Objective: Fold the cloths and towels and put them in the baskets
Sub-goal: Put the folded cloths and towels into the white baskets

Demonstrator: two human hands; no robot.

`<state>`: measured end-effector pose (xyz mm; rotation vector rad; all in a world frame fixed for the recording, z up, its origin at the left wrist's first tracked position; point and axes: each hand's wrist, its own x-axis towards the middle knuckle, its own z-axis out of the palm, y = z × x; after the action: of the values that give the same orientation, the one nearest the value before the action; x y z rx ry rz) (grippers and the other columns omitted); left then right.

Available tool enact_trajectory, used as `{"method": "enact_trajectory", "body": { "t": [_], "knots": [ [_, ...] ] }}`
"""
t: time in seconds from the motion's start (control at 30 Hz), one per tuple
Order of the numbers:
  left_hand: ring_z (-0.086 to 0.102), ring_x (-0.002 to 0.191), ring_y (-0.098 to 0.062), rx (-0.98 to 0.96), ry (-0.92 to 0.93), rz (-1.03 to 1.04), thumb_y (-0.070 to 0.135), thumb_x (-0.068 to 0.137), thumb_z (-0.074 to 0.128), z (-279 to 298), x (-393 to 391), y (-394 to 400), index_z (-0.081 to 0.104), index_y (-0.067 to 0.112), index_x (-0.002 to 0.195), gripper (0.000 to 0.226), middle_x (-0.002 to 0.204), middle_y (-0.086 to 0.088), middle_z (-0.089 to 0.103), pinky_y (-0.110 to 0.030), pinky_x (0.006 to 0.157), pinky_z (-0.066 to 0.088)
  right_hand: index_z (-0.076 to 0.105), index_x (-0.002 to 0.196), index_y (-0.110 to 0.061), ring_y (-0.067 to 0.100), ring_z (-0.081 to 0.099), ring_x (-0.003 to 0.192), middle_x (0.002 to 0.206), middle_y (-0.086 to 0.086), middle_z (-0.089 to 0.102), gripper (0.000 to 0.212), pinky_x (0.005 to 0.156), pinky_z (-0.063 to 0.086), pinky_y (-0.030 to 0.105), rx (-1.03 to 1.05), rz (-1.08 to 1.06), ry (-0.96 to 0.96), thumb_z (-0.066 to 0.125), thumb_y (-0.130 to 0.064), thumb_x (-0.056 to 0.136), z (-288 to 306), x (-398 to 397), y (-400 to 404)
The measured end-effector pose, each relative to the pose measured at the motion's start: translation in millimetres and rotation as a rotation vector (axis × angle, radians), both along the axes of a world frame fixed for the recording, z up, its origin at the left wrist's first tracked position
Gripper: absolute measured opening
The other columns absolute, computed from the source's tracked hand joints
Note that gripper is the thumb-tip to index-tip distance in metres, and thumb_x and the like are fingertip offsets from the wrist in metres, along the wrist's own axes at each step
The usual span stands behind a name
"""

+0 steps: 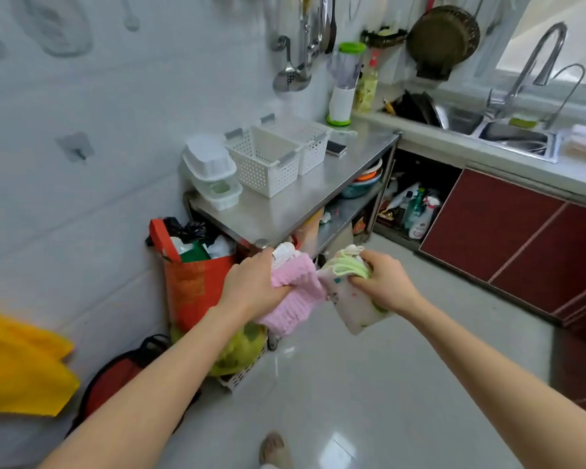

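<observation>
Head view: left hand (pixel 251 286) grips a pink towel (pixel 293 299), right hand (pixel 384 282) grips a bunched white-and-green cloth (pixel 349 299) — both held in the air over the floor, near the steel table (pixel 305 198). Two white baskets (pixel 278 154) sit side by side on the table's far part, well apart from the hands — phone (pixel 335 147) just right of them.

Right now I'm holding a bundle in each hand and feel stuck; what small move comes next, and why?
Probably step forward and set both bundles on the steel table before the white baskets. Your left hand grips the pink towel, your right hand the green-edged white cloths, so neither is free to fold.
</observation>
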<state>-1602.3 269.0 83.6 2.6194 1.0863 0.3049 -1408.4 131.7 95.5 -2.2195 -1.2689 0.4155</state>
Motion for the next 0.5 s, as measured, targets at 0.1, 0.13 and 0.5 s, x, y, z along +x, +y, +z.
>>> {"method": "enact_trajectory", "body": {
  "t": [0.1,0.13,0.5],
  "knots": [
    [0.062,0.101,-0.026,0.009,-0.072,-0.052,0.060,0.077,0.057,6,62,47,0.050,0.024,0.122,0.058,0.112,0.001,0.064,-0.033,0.073,0.046,0.054,0.079,-0.016,0.023,0.054,0.075,0.077,0.000,0.061,0.011,0.061,0.032,0.030,0.047,-0.044,-0.008,0.065,-0.015,0.076,6,55,42],
    [0.061,0.101,-0.027,0.015,-0.084,-0.056,0.060,0.078,0.059,9,84,64,0.049,0.023,0.122,0.058,0.112,0.000,0.064,-0.032,0.072,0.044,0.054,0.081,-0.017,0.023,0.054,0.076,0.079,0.000,0.061,0.012,0.062,0.033,0.030,0.078,-0.049,-0.019,0.065,-0.015,0.077,9,73,57],
    [0.060,0.105,-0.022,-0.038,-0.121,0.061,0.060,0.082,0.059,50,248,241,0.042,0.021,0.133,0.066,0.123,0.002,0.061,-0.029,0.074,0.044,0.047,0.072,-0.026,0.015,0.051,0.068,0.069,-0.009,0.055,0.026,0.057,0.034,0.015,0.213,0.000,0.033,0.066,-0.010,0.080,51,241,233]
  ]
}}
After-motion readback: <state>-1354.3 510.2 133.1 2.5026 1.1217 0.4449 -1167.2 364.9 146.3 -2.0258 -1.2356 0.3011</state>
